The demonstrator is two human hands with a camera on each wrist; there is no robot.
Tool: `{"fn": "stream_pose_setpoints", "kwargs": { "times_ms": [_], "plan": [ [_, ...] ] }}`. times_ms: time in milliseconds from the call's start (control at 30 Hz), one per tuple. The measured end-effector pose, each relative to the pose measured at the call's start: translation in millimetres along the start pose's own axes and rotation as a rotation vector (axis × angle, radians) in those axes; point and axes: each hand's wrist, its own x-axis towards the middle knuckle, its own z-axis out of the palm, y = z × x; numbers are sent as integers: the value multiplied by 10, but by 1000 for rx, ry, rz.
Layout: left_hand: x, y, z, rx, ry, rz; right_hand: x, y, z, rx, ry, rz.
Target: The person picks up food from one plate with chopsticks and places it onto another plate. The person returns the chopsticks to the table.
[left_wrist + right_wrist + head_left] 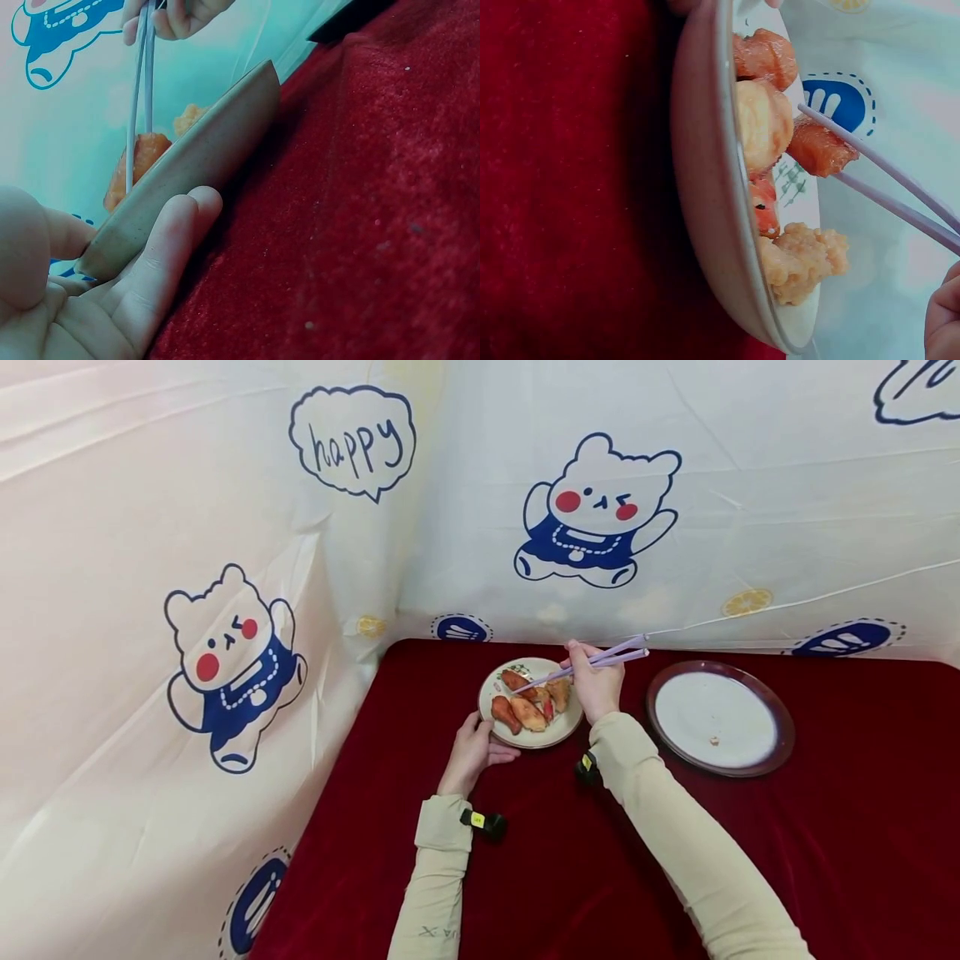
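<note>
A cream plate [534,742] carries several pieces of browned food that look like chicken. My left hand [468,752] holds its near-left rim, thumb on the edge and fingers underneath, as the left wrist view shows. With my right hand [597,685] I grip a pair of pale purple chopsticks [618,653] over the plate. In the right wrist view, the chopsticks [889,161] straddle a glazed brown piece [821,146] at the far side. Nearer lie a yellowish piece [761,127], a red bit [763,204] and a lumpy golden chunk [802,259].
To the right stands a larger white plate [712,706] with a dark brown rim, holding one small crumb [714,741]. Dark red cloth [555,868] covers the table. Printed white curtains [480,527] hang behind it and along its left side.
</note>
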Motion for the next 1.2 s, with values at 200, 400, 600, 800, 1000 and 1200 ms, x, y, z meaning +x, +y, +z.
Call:
{"fn": "stream_pose_setpoints", "kwargs": {
  "times_ms": [200,400,600,800,1000,1200],
  "plan": [
    [-1,1,-10,-3,-6,4,15,35,40,-27,-12,30],
    [156,-195,-54,-7,6,14,27,106,56,5,-20,49],
    [187,-248,-38,-11,47,26,-14,85,47,13,1,34],
    [198,-243,-31,-15,56,21,-21,66,3,58,63,12],
    [199,-225,-31,-9,44,11,-12,85,-89,87,157,-33],
    [194,-207,-50,-4,24,3,-99,35,-154,51,154,-106]
  ]
}}
